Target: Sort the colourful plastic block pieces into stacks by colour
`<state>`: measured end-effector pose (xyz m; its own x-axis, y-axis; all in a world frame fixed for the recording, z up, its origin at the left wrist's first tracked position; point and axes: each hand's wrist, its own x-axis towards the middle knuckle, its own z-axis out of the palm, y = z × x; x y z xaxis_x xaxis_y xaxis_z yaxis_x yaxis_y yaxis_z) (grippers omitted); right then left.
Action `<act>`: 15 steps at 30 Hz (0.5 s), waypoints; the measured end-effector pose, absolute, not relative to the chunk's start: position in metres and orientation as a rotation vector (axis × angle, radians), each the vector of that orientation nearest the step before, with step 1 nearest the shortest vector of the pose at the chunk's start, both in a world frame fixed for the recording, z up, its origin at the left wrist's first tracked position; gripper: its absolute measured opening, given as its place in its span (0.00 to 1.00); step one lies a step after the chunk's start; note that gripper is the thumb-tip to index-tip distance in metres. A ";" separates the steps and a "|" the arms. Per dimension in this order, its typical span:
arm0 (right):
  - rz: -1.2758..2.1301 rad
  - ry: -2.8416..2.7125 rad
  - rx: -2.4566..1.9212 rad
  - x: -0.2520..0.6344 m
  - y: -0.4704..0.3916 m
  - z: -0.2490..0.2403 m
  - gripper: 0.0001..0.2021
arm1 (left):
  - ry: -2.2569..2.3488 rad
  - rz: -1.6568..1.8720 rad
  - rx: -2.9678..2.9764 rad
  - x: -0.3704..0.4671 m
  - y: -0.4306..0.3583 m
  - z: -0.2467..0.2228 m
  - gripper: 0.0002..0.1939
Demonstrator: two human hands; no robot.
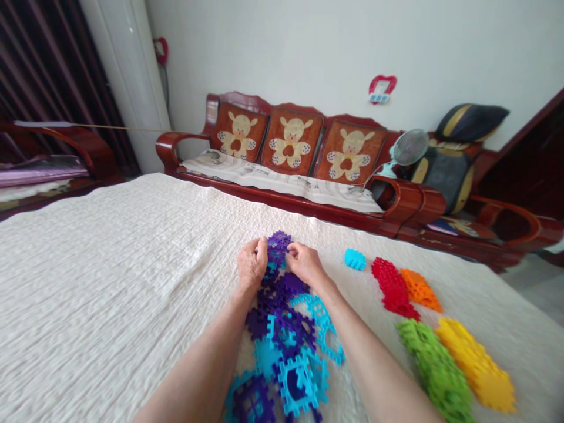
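My left hand (pixel 253 263) is closed at the left edge of some purple interlocking plastic tiles (pixel 279 239) at the far end of a pile, its thumb pointing up. From the right, my right hand (pixel 305 262) pinches at the edge of the same tiles; its fingertips partly hide the contact. Between and below my forearms lies a loose heap of purple tiles (pixel 275 296) and light-blue tiles (pixel 297 385) with notched edges, some with window or round openings. Just right of my right hand sits a small light-blue stack (pixel 355 259).
Sorted rows of red tiles (pixel 390 285), orange tiles (pixel 420 289), green tiles (pixel 434 367) and yellow tiles (pixel 476 364) lie to the right on the white quilted cover (pixel 132 282). Beyond it stand a wooden sofa (pixel 282 198) with bear cushions (pixel 291 141) and a small fan (pixel 409 147).
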<state>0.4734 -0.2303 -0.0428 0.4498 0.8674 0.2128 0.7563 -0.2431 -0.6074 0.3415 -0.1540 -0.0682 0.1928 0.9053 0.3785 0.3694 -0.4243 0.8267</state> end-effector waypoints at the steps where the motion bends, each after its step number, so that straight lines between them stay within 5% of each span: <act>1: 0.166 -1.407 -2.130 0.472 -0.229 -0.042 0.11 | 1.180 1.201 1.903 0.342 -0.154 -0.068 0.26; 8: 0.171 -1.446 -2.370 0.457 -0.209 -0.043 0.16 | 1.174 1.066 2.044 0.345 -0.151 -0.072 0.20; 15: 0.438 -1.147 -2.058 0.468 -0.208 -0.047 0.19 | 1.222 0.967 2.179 0.347 -0.151 -0.076 0.20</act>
<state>0.4685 -0.2083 -0.0471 0.5448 0.8369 0.0521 0.5892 -0.3379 -0.7339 0.3469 -0.1507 -0.0762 0.3586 0.8642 0.3529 0.5423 -0.5006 0.6748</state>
